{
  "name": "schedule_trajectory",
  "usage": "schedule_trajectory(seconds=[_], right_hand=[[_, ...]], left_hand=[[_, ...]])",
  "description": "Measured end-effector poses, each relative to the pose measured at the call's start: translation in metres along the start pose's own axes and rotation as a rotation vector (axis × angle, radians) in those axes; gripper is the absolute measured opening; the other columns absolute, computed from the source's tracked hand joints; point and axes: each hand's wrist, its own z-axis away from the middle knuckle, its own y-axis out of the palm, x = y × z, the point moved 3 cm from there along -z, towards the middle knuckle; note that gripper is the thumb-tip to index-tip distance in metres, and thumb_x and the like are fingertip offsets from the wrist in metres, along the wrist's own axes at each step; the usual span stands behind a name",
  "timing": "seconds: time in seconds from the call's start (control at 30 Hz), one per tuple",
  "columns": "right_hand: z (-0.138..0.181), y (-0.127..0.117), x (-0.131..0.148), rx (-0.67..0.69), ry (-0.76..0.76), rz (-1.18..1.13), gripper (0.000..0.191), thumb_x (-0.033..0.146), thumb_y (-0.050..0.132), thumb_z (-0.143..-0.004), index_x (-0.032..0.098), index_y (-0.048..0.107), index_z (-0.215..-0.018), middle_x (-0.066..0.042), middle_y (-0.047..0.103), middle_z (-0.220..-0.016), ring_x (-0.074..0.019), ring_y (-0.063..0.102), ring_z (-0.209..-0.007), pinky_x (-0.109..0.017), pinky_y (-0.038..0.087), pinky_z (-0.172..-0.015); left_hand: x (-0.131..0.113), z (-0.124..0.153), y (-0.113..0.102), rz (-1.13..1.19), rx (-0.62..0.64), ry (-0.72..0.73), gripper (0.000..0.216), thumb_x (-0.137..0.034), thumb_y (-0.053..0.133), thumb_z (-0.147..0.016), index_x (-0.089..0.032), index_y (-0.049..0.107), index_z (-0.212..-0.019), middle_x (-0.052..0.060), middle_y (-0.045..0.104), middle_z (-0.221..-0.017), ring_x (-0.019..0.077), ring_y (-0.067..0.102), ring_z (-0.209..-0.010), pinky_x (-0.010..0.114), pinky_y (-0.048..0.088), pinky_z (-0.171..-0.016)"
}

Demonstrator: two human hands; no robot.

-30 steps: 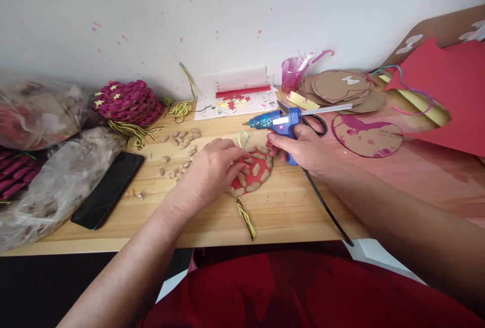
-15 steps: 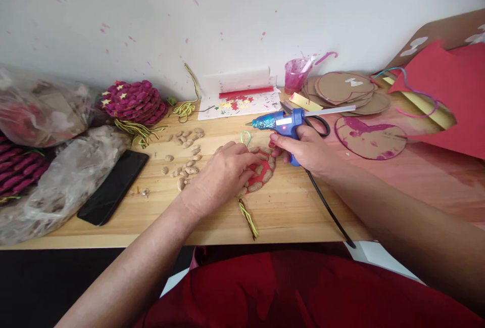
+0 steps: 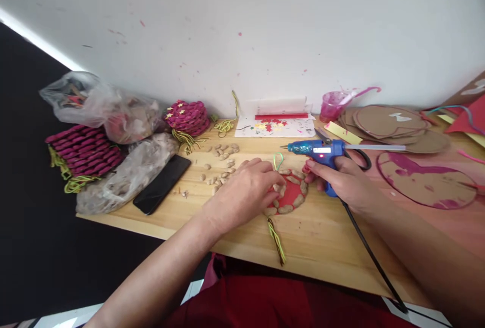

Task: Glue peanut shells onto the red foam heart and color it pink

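Observation:
My left hand (image 3: 244, 191) rests on the left side of a red disc (image 3: 290, 192) ringed with peanut shells, its fingers bent down and pressing on the shells; whether they pinch one is hidden. My right hand (image 3: 346, 179) grips a blue glue gun (image 3: 318, 150), held level above the disc's right edge with its nozzle pointing left and a red light lit. A glue stick pokes out the back of the gun. The disc carries a green loop at its top and a yellow-green cord tail (image 3: 277, 241) toward me.
Loose peanut shells (image 3: 222, 166) lie left of the disc. A black phone (image 3: 162, 184) and plastic bags (image 3: 129, 174) sit at the left, with magenta woven pieces (image 3: 85, 153). Scissors (image 3: 358, 155), cardboard discs (image 3: 386, 122), a pink cup (image 3: 333, 105) and sticker sheet (image 3: 276, 127) lie behind. The gun's cord (image 3: 373, 262) runs off the front edge.
The view has swung left and tilted, so everything sits further right in the picture. Both hands stay at the disc; the glue gun keeps its level pose.

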Motion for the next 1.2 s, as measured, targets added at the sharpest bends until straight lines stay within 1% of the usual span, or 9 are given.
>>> schedule_trajectory(seconds=[0.13, 0.27, 0.4, 0.53, 0.63, 0.83, 0.97, 1.1, 1.2], right_hand=[[0.000, 0.000, -0.001, 0.018, -0.013, -0.022, 0.044, 0.061, 0.078, -0.074, 0.018, 0.068, -0.079, -0.006, 0.073, -0.069, -0.0138, 0.058, -0.052, -0.028, 0.045, -0.049], [-0.001, 0.000, -0.002, 0.009, 0.007, 0.011, 0.048, 0.065, 0.078, -0.071, 0.018, 0.068, -0.076, -0.007, 0.073, -0.069, -0.0134, 0.058, -0.051, -0.028, 0.043, -0.048], [0.000, 0.001, 0.000, -0.004, 0.003, 0.001, 0.049, 0.067, 0.078, -0.067, 0.020, 0.067, -0.074, -0.005, 0.072, -0.069, -0.0133, 0.057, -0.050, -0.028, 0.041, -0.048], [0.001, 0.001, 0.001, -0.011, 0.006, 0.004, 0.050, 0.067, 0.078, -0.067, 0.019, 0.067, -0.074, -0.006, 0.072, -0.069, -0.0137, 0.057, -0.051, -0.029, 0.041, -0.050], [0.001, 0.000, 0.001, -0.012, 0.007, 0.009, 0.048, 0.066, 0.077, -0.068, 0.020, 0.069, -0.077, -0.006, 0.072, -0.068, -0.0142, 0.057, -0.050, -0.029, 0.041, -0.049], [-0.001, -0.005, -0.004, -0.039, -0.022, 0.122, 0.042, 0.063, 0.071, -0.078, 0.021, 0.069, -0.081, -0.006, 0.073, -0.071, -0.0157, 0.058, -0.051, -0.032, 0.044, -0.051], [-0.001, -0.006, -0.006, -0.027, -0.037, 0.211, 0.041, 0.062, 0.067, -0.082, 0.021, 0.069, -0.080, -0.006, 0.072, -0.072, -0.0171, 0.060, -0.051, -0.033, 0.046, -0.052], [-0.001, -0.006, -0.006, -0.039, -0.059, 0.213, 0.042, 0.062, 0.068, -0.081, 0.020, 0.069, -0.080, -0.006, 0.072, -0.073, -0.0165, 0.061, -0.055, -0.031, 0.046, -0.052], [-0.002, -0.005, -0.007, -0.044, -0.064, 0.201, 0.042, 0.062, 0.068, -0.082, 0.019, 0.070, -0.080, -0.005, 0.072, -0.074, -0.0156, 0.061, -0.057, -0.029, 0.046, -0.053]], left_hand=[[0.006, 0.041, -0.014, 0.022, 0.002, -0.119, 0.010, -0.022, 0.066, -0.094, -0.020, 0.072, -0.102, 0.005, 0.069, -0.098, 0.0218, 0.062, -0.095, 0.037, 0.051, -0.086], [0.015, 0.076, -0.008, -0.029, 0.057, -0.246, 0.008, -0.018, 0.069, -0.091, -0.022, 0.073, -0.096, 0.005, 0.070, -0.094, 0.0228, 0.065, -0.094, 0.040, 0.052, -0.087], [0.021, 0.091, -0.002, -0.060, 0.033, -0.304, 0.011, -0.015, 0.070, -0.089, -0.022, 0.073, -0.096, 0.005, 0.071, -0.096, 0.0237, 0.066, -0.094, 0.041, 0.053, -0.085], [0.019, 0.090, 0.000, -0.072, -0.030, -0.311, 0.012, -0.022, 0.073, -0.088, -0.020, 0.072, -0.101, 0.007, 0.072, -0.097, 0.0262, 0.065, -0.095, 0.044, 0.052, -0.084], [0.012, 0.081, 0.007, -0.038, -0.107, -0.257, 0.014, -0.024, 0.070, -0.092, -0.019, 0.071, -0.105, 0.008, 0.071, -0.099, 0.0257, 0.062, -0.097, 0.045, 0.051, -0.088], [0.004, 0.062, 0.022, -0.003, -0.082, -0.233, 0.004, -0.020, 0.069, -0.092, -0.018, 0.067, -0.095, 0.008, 0.069, -0.103, 0.0273, 0.059, -0.104, 0.049, 0.049, -0.095], [0.005, 0.058, 0.026, 0.015, -0.087, -0.228, 0.003, -0.019, 0.067, -0.093, -0.018, 0.064, -0.095, 0.008, 0.068, -0.100, 0.0261, 0.060, -0.100, 0.046, 0.050, -0.091], [0.003, 0.057, 0.032, 0.069, -0.109, -0.189, 0.006, -0.020, 0.064, -0.095, -0.018, 0.064, -0.101, 0.007, 0.069, -0.099, 0.0243, 0.060, -0.097, 0.041, 0.052, -0.087], [0.000, 0.055, 0.036, 0.096, -0.115, -0.163, 0.003, -0.019, 0.062, -0.096, -0.018, 0.065, -0.098, 0.006, 0.069, -0.095, 0.0228, 0.061, -0.094, 0.038, 0.053, -0.086]])
